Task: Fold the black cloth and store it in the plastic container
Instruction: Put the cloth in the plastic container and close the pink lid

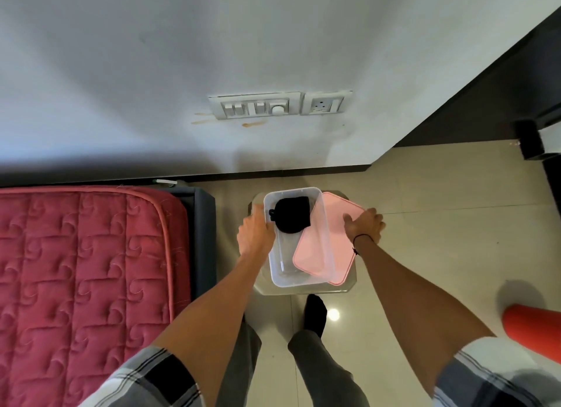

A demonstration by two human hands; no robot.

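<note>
The black cloth (293, 215) lies folded into a small bundle inside the clear plastic container (285, 277), at its far end. The container stands on a small glass-topped table (346, 286). My left hand (255, 232) grips the container's left wall. A pink lid (335, 242) rests tilted across the container's right rim, with part of it dipping inside. My right hand (362, 224) holds the lid's far right edge, fingers curled over it.
A bed with a red quilted mattress (82, 285) runs along the left, close to the table. A white wall with a switch panel (256, 106) is straight ahead. A red object (531, 330) sits on the tiled floor at the right. My feet are below the table.
</note>
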